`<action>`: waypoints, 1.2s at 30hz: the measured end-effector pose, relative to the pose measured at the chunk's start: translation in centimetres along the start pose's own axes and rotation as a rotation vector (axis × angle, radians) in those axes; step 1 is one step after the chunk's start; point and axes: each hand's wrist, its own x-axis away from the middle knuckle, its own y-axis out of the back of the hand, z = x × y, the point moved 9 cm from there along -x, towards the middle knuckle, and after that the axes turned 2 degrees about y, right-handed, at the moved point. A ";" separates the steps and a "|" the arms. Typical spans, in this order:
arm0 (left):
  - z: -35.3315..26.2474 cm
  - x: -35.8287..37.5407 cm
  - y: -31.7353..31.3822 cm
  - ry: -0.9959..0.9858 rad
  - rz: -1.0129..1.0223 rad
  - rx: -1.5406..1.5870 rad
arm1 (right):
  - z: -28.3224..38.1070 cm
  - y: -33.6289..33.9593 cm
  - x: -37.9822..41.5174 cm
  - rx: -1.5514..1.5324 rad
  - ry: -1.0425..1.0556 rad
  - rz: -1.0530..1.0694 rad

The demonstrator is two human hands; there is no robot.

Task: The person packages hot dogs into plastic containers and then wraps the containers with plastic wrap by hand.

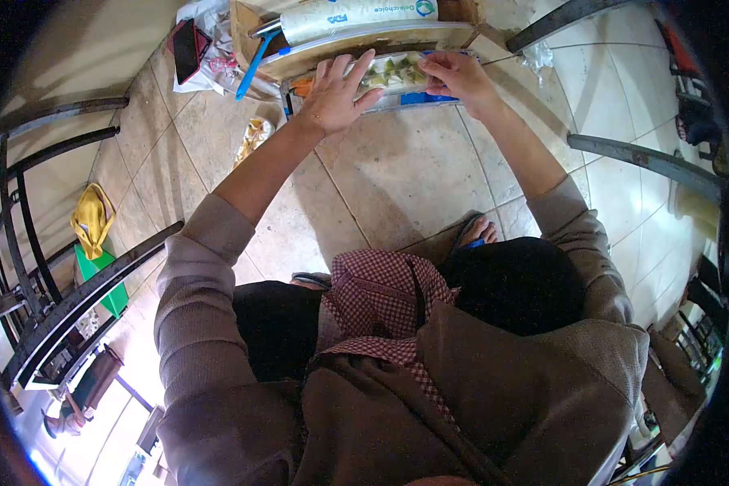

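Clear, film-covered pack of green and pale pieces lies along the near edge of the wooden stand, between the two hands. At its left end, the left hand is spread wide, palm down with fingers apart, and seems to hold nothing. At its right end, the right hand is curled, thumb and fingers drawn close; I cannot tell whether they grip the film or the pack's edge. The step in hand looks like smoothing or tucking the covering; the next move calls for a steady right end and light, even pressure from the left. Beyond the pack stands the pale wooden stand, carrying a printed white roll of plastic film along its far side. A blue-handled tool leans at its near left corner.
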 end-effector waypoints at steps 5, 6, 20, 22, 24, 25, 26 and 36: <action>0.2 -0.1 -0.4 0.044 0.042 -0.029 | 0.3 -0.3 0.3 0.011 0.017 0.016; 0.1 -0.2 -0.3 0.028 0.025 -0.039 | 0.2 -0.2 0.2 0.024 0.019 0.001; -0.4 0.1 -0.4 0.026 0.030 -0.151 | 0.1 0.5 -0.7 0.195 0.194 -0.104; 0.3 0.2 -0.5 0.026 0.049 -0.132 | 0.0 0.2 -0.6 0.079 0.201 -0.034; 1.7 0.1 -0.7 0.087 0.122 0.147 | 0.4 0.3 0.1 0.068 0.239 -0.014; 1.9 0.3 -0.3 0.086 0.120 0.147 | 1.1 0.4 0.5 0.057 0.275 0.002; 2.3 0.6 0.3 0.105 0.093 0.199 | 1.7 0.9 0.7 0.058 0.278 0.001; 5.7 2.4 -1.3 0.298 0.244 0.540 | 3.8 -1.5 1.1 0.737 0.646 0.240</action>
